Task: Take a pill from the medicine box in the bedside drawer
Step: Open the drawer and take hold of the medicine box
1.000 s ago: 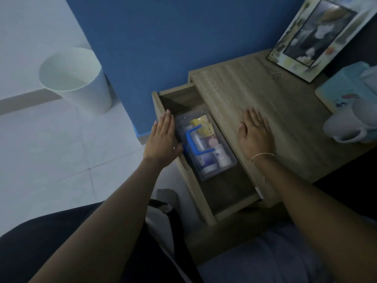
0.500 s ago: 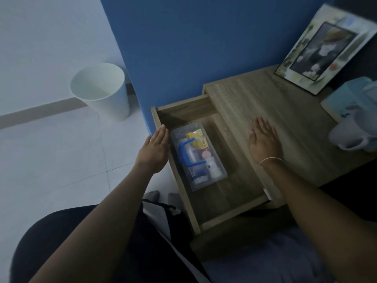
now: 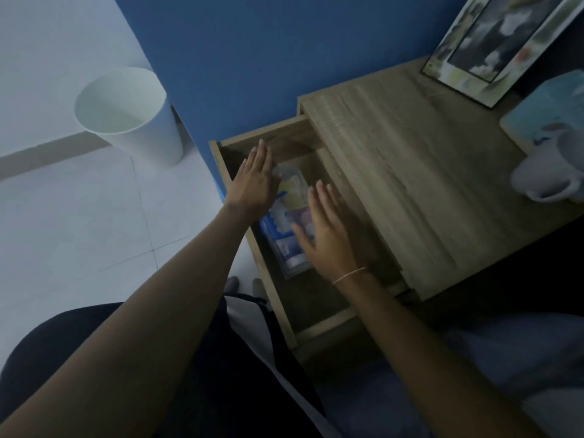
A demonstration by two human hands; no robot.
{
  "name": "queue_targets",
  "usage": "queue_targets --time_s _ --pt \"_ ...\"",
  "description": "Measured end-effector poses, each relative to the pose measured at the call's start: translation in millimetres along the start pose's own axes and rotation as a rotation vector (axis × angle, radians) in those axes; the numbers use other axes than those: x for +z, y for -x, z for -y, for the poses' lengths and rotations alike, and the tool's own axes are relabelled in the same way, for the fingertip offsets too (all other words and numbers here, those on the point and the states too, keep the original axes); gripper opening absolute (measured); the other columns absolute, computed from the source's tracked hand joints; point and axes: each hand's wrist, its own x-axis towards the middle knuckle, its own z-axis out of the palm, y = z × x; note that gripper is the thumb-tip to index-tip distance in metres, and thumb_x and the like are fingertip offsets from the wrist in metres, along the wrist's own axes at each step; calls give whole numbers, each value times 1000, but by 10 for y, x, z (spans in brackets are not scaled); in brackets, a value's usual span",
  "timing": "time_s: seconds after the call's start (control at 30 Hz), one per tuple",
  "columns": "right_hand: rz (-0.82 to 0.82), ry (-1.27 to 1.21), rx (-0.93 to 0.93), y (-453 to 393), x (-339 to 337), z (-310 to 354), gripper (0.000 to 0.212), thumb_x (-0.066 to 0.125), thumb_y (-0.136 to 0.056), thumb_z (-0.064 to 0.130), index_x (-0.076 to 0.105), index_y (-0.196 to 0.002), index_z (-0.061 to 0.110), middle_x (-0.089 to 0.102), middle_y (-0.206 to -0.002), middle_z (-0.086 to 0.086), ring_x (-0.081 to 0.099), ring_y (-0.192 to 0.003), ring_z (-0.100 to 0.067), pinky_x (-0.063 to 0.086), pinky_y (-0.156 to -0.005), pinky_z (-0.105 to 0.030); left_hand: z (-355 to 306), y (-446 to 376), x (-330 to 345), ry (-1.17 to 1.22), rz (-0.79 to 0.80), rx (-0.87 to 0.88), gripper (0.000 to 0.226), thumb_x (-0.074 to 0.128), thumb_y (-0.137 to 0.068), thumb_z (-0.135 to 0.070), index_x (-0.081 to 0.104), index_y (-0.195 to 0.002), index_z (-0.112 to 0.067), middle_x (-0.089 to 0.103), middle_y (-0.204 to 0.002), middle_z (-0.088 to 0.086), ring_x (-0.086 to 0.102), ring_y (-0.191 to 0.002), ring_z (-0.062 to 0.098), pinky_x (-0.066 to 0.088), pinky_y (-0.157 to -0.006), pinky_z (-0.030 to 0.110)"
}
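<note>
Both hands moved into drawer (image 3: 286, 324); left hand (image 3: 254, 181) and right hand (image 3: 327, 233) flat, fingers extended, flanking medicine box (image 3: 289, 213).

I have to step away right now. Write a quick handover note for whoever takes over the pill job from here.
Left hand: open, flat, over the far left side of the medicine box.
Right hand: open, over the box's near right side. Contact with the box can't be confirmed.
Drawer: pulled open, box lying inside, lid apparently on.
Done: drawer opened.
Left: grip and lift out the box, open it, take a pill.
</note>
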Motion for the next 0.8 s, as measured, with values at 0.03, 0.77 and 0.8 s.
queue_targets --time_s 0.03,0.77,0.8 --pt "35 52 28 61 76 31 77 31 -91 63 19 -150 15 17 -161 -13 9 -148 -24 17 -118 -45 -2 -62 27 28 11 -7 63 26 -102 -38 2 -151 -6 -7 -161 14 -5 -149 28 6 -123 42" --pt "188 -70 368 111 258 89 134 70 -49 70 -12 -148 32 13 -152 -8 29 -132 -36 40 -96 -43 58 -551 86 163 94 -255 68 37 -81 -76 59 -91 -12 59 -71 0 57 -62 16 42 -53 27" --pt "168 -83 350 92 185 112 133 68 -48 70 -11 -148 32 14 -151 -6 30 -130 -36 40 -92 -41 43 -536 -13 149 68 -264 68 37 -81 -76 59 -87 -12 56 -68 0 54 -59 14 39 -50 26"
